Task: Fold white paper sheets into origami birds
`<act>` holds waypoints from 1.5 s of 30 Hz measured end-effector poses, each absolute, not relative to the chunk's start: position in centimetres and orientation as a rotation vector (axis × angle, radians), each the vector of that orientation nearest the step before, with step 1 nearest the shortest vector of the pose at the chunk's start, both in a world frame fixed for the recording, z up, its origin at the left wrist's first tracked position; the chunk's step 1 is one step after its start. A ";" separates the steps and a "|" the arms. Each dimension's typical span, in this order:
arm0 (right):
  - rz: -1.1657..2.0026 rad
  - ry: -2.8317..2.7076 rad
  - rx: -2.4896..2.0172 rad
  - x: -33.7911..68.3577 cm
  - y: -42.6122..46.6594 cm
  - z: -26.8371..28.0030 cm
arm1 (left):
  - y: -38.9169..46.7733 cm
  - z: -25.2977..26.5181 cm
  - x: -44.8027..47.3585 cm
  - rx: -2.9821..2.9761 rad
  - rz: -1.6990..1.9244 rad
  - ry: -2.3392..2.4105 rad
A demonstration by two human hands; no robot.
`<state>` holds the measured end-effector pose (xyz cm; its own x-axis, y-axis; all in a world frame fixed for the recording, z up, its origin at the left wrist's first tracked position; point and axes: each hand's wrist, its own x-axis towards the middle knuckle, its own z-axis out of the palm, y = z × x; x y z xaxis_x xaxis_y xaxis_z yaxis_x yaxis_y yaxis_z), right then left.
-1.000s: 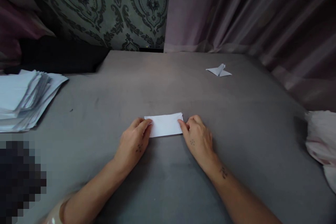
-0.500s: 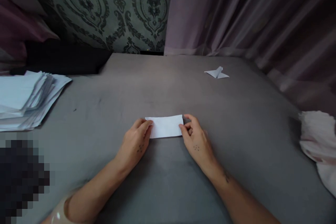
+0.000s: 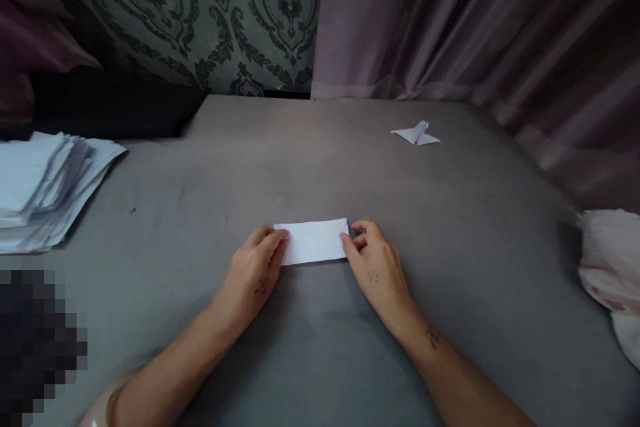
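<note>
A white sheet of paper [image 3: 315, 241], folded into a narrow rectangle, spans the gap between my hands just over the grey surface. My left hand [image 3: 256, 260] pinches its left end, the thumb lying on top and the fingers behind. At the right end, the thumb of my right hand [image 3: 373, 263] presses on the paper's edge. That hand's index finger is bent and sits a little apart from the upper right corner. The undersides of the paper and the fingers beneath it are hidden.
A small folded paper figure [image 3: 418, 133] rests at the back right of the grey surface [image 3: 300, 173]. On the left lies a stack of white paper [image 3: 45, 187], with black cloth [image 3: 115, 107] behind it. Pale crumpled fabric [image 3: 613, 260] is at the right edge. Purple curtains [image 3: 380, 27] hang behind.
The view has shifted slightly. The left end of the paper and my left hand sit a little further left. My right index finger has curled a little; both hands keep their places at the ends.
</note>
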<state>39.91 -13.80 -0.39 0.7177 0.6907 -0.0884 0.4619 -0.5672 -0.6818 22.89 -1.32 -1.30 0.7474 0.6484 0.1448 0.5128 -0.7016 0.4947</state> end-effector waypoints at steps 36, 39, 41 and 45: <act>0.257 -1.477 -1.974 41.7 -13.3 -1.7 | -0.7 -1.3 23.1 2.644 0.446 0.686; 0.220 -1.425 -2.045 40.8 -13.4 -1.3 | -1.2 -1.4 23.3 2.626 0.512 0.757; 0.116 -1.425 -2.150 39.6 -13.4 -1.1 | -1.5 -1.3 23.6 2.648 0.504 0.793; -0.020 -1.413 -2.321 37.6 -13.4 -1.0 | -1.9 -1.3 23.8 2.706 0.466 0.821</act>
